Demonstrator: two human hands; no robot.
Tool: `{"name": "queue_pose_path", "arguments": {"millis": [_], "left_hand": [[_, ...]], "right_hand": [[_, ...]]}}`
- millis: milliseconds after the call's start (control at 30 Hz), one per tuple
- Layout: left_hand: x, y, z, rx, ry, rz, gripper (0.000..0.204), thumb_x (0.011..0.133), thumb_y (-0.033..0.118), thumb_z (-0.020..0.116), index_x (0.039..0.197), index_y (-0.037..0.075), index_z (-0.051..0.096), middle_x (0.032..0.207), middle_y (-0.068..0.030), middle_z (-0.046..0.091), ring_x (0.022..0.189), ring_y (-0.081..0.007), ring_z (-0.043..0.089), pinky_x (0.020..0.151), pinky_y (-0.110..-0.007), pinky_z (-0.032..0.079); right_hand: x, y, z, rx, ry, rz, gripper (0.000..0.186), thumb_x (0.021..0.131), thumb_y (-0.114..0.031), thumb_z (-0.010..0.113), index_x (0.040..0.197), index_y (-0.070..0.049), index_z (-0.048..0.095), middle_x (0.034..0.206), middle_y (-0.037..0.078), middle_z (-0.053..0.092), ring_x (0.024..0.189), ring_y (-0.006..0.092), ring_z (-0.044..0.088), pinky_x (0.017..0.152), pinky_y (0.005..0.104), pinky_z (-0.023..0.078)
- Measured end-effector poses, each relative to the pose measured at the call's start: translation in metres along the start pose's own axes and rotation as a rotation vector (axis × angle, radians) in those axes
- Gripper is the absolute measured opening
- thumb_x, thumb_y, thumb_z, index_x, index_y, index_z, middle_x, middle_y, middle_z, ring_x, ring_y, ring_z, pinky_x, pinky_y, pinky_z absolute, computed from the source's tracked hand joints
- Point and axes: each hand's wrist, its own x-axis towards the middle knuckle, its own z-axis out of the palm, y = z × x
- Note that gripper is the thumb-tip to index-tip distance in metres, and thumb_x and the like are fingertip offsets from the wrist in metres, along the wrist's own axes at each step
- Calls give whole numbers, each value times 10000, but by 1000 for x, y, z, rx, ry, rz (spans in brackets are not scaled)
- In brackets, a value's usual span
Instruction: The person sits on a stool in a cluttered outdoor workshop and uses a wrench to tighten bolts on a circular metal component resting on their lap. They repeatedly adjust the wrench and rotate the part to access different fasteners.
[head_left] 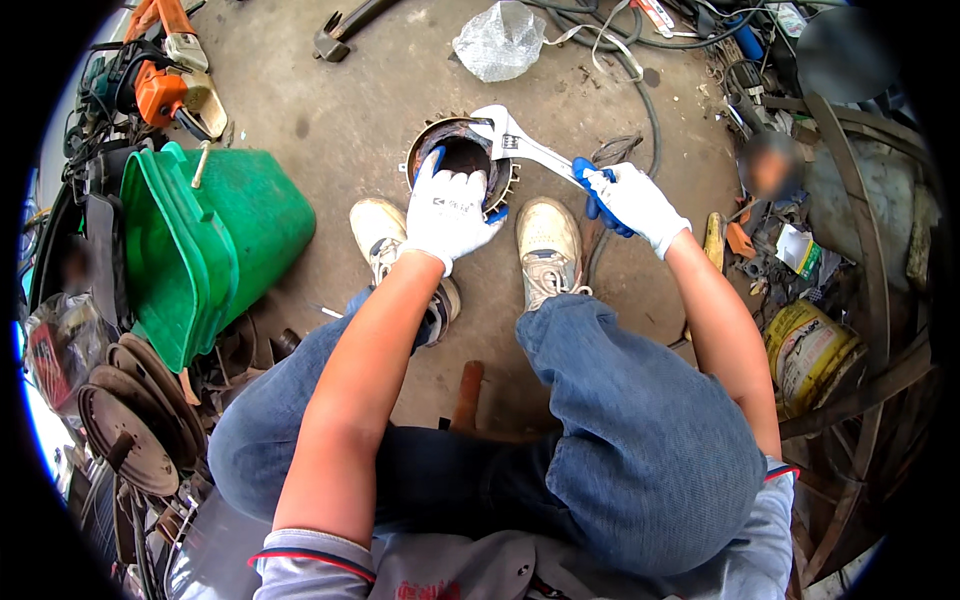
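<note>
A round metal housing [508, 185] with a dark, rusty inside sits on the floor between my two shoes. My left hand [450, 210], in a white glove with blue coating, is closed on the housing's near left rim, its fingertips reaching into the opening. My right hand [630, 205], gloved the same way, is wrapped round the handle of a silver adjustable wrench [545, 158]. The wrench's head is at the housing's upper right rim; whether its jaws grip anything is unclear.
A hammer [332, 42], clear bubble wrap [498, 42] and hoses [650, 110] lie ahead. Left are orange-bodied tools [160, 95], a green bin [210, 240] and rusty discs [120, 430]. A yellow bucket [810, 355] and scrap crowd the right. A brown rod [468, 390] lies near me.
</note>
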Motion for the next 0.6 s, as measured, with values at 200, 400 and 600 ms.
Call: {"name": "queue_pose_path", "arguments": {"millis": [200,400,600], "left_hand": [[1,3,5,-4,-45,-25,499,767,502,713,993,60,657,866,-144,686,871,-287,656,1048,-418,395],[-2,2,11,18,-6,-21,543,767,529,716,1027,56,661,923,-165,693,951,-316,648,1014,-430,410],[-2,3,15,13,-8,-17,532,771,524,717,1025,59,660,924,-159,689,951,-323,642,1007,-437,410]], "right_hand": [[-8,-3,4,-177,158,-46,468,953,-468,565,855,-35,716,720,130,694,725,302,675,730,402,514],[-3,4,13,-132,142,-69,498,967,-472,527,767,-67,737,695,161,673,721,326,670,724,418,510],[-11,4,29,-14,148,0,574,968,-530,511,682,-79,721,623,142,638,666,307,650,693,413,502]]}}
